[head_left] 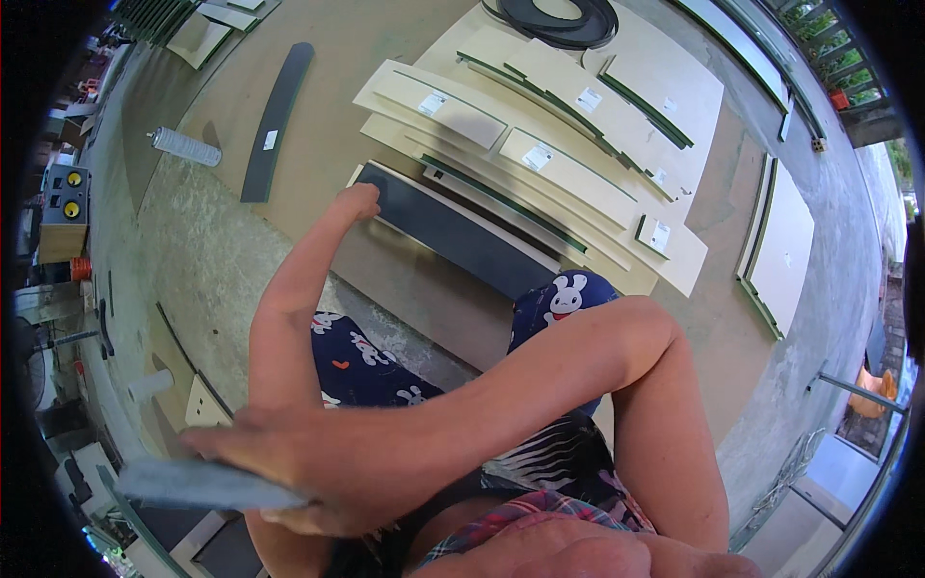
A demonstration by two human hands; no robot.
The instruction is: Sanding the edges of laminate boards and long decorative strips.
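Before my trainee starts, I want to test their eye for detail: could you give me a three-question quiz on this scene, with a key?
1. Which hand touches the dark board nearest the knees?
2. True or false: the black coil lies to the right of the can.
3. The right hand holds a blurred thing. Its colour: A red, B gray, C yellow?

Key: 1. The left hand. 2. True. 3. B.

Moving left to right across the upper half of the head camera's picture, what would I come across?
Grey box with two yellow circles → silvery can → dark strip with a white label → left hand at the end of a long dark panel → small labelled block → pale panels with green edges.
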